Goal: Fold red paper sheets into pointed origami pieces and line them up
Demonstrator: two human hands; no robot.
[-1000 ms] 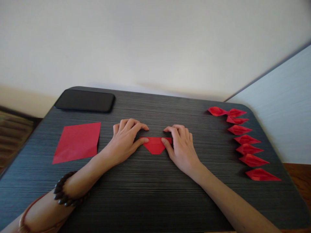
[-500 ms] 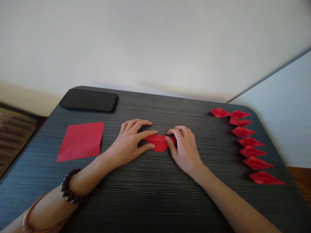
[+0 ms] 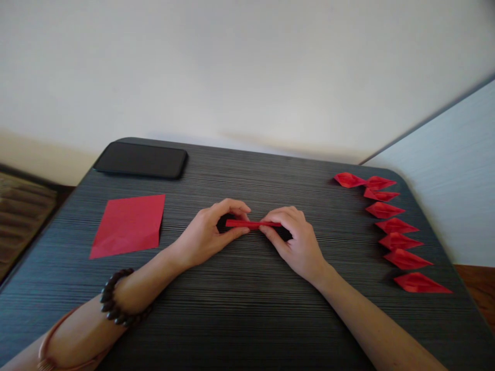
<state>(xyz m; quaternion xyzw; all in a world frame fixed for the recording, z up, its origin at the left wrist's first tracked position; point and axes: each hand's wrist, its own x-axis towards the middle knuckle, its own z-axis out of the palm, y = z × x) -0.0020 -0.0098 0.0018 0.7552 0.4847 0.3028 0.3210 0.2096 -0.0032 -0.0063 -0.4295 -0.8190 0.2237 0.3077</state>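
Between my two hands is a narrow strip of folded red paper (image 3: 254, 225), seen nearly edge-on over the middle of the table. My left hand (image 3: 211, 226) pinches it left of centre with thumb and fingers, and the left end of the strip shows inside the curve of that hand. From the other side, my right hand (image 3: 296, 234) grips it with thumb and forefinger, its right end showing in the gap between them. The underside of the folded paper is hidden.
Left of my hands lies a flat red paper sheet (image 3: 129, 225). A black phone (image 3: 141, 159) rests at the back left. Several folded red paper boats (image 3: 408, 259) line the right side of the dark table (image 3: 247, 319). A wall (image 3: 247, 72) stands behind.
The red paper, earlier showing a wide face with a tapered lower part, now appears as a thin strip. My left fingers have curled in from a spread pose to a pinch.
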